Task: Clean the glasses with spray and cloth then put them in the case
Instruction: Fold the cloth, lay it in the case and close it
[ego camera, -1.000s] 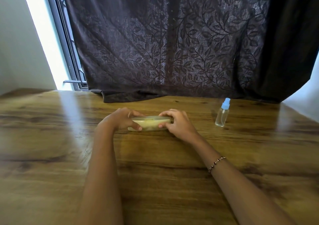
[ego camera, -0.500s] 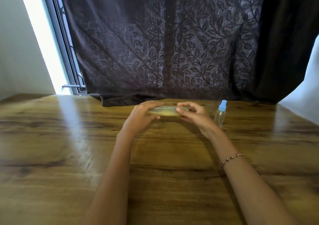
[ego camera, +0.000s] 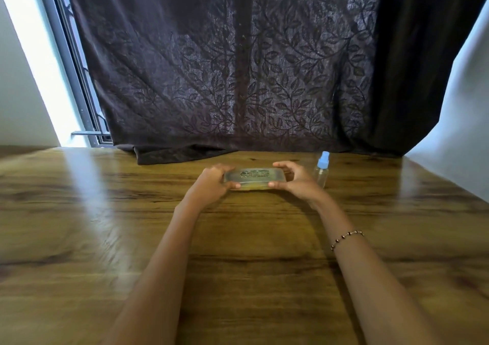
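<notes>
Left hand (ego camera: 211, 186) gripping the left end of the case (ego camera: 255, 177), thumb on the near edge, fingers curling over the far side. Right hand (ego camera: 297, 179) gripping the right end the same way, thumb near, fingers wrapping over the top far corner. Case is sitting lengthwise between the two hands, a flat translucent yellowish box with its lid down and dark print facing up; the print is too blurred to read and the contents are not showing through. Can't tell if the case is resting on the bench (ego camera: 105, 239) or hovering just off it. Both forearms are reaching forward over the wood-grain bench, with a beaded bracelet (ego camera: 346, 237) lying on the right wrist. Spray bottle (ego camera: 321, 170), clear with a light blue cap, is standing upright just beside the right hand, on its far right. Dark leaf-patterned curtain (ego camera: 238, 80) is hanging behind, its hem lying on the bench's far edge. Window frame (ego camera: 76, 80) is showing bright at far left.
</notes>
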Demonstrator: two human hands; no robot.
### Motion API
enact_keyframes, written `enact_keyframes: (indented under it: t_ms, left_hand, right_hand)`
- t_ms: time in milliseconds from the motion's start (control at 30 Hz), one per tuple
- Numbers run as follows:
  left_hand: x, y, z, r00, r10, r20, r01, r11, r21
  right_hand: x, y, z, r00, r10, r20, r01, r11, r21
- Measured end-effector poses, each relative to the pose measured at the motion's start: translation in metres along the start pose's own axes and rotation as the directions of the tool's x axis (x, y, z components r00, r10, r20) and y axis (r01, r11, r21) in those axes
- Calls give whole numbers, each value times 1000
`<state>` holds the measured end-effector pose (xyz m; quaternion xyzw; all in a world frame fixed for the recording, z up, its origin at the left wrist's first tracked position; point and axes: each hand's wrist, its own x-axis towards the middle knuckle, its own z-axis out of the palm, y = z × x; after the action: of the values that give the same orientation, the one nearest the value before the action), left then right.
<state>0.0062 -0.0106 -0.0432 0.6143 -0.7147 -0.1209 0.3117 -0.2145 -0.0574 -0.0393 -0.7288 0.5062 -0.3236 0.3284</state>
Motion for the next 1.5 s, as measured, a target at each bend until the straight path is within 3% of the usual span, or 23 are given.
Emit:
enact_keyframes:
  t_ms: [233, 467, 800, 1100, 1200, 1367, 1500]
  left_hand:
    - [0, -2, 5, 1000, 2, -5, -2, 999, 49]
    - [0, -4, 10, 995, -86, 47, 81, 991, 105]
    - [-6, 1, 5, 994, -74, 82, 65, 993, 97]
    - [-5, 9, 2, 996, -72, 55, 71, 997, 8]
    - [-3, 7, 1, 990, -113, 83, 115, 993, -20]
    - [3, 0, 3, 979, -158, 126, 157, 987, 17]
    - [8, 4, 13, 983, -183, 11, 183, 983, -12]
  right_hand:
    - [1, 1, 7, 999, 30, 33, -26, 992, -126]
    - [-2, 0, 9, 996, 68, 54, -63, 994, -93]
    - [-7, -13, 4, 997, 39, 60, -36, 998, -54]
    - [-12, -33, -7, 986, -104, -126, 98, 994, -54]
    - [-8, -31, -5, 988, -36, -148, 16, 991, -132]
    - [20, -18, 7, 989, 145, -18, -145, 963, -227]
    - [47, -20, 5, 987, 161, 14, -152, 958, -244]
